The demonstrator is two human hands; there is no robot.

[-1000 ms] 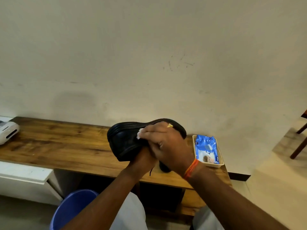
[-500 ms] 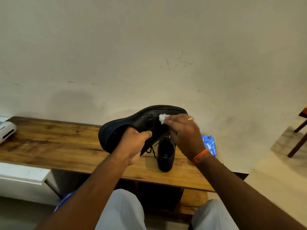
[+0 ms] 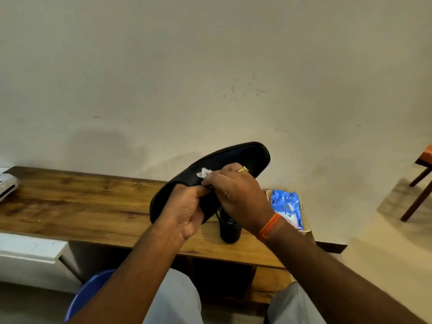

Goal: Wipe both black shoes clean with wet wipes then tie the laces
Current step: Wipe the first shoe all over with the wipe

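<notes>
My left hand grips a black shoe by its opening and holds it tilted above the wooden bench, toe up to the right. My right hand pinches a crumpled white wet wipe and presses it against the shoe's side near the middle. The second black shoe stands on the bench under my hands, mostly hidden, with a lace hanging beside it. A blue pack of wet wipes lies in a small beige tray at the bench's right end.
A white device sits at the bench's far left. A blue bin stands on the floor by my left knee, beside a white cabinet. A wooden chair leg shows at the right. The wall rises right behind the bench.
The held shoe has turned from lying nearly level to tilting toe-up to the right. My right hand with the wipe slid along the shoe's side, and the wipe pack came back into view.
</notes>
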